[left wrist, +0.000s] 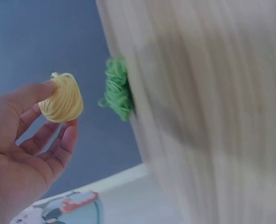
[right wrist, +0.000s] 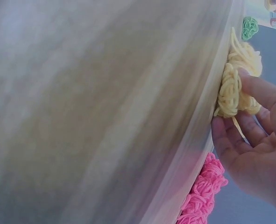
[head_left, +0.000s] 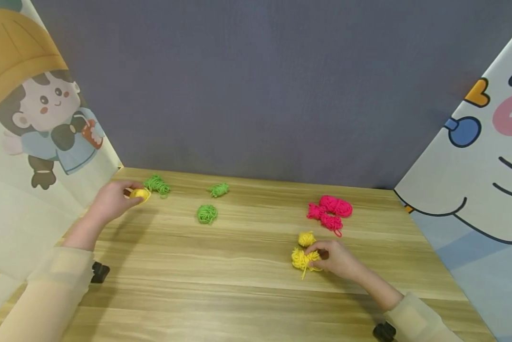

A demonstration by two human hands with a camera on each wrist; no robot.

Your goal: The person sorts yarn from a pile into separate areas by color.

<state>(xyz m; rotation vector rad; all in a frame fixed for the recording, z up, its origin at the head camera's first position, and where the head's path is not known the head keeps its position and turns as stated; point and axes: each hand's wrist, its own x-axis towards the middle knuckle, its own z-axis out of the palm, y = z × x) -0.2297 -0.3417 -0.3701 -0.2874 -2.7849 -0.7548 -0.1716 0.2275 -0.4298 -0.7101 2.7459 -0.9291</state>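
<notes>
My left hand (head_left: 131,194) pinches a small yellow yarn bundle (head_left: 140,194) between thumb and fingers at the table's far left, lifted just off the wood, beside a green yarn bundle (head_left: 157,185). The left wrist view shows the same yellow bundle (left wrist: 62,99) at the fingertips of my left hand (left wrist: 58,111), with the green yarn (left wrist: 117,91) behind it. My right hand (head_left: 314,252) grips a looser yellow yarn bundle (head_left: 302,259) that lies on the table. Another yellow ball (head_left: 306,238) sits just beyond it. In the right wrist view the fingers (right wrist: 257,88) curl round that yellow yarn (right wrist: 232,86).
Two more green bundles (head_left: 219,189) (head_left: 207,213) lie mid-table. A pink yarn heap (head_left: 330,211) sits at the back right, also visible as pink yarn (right wrist: 201,196) below my right hand. Printed cartoon panels (head_left: 33,118) wall both sides, and a grey backdrop closes the far edge.
</notes>
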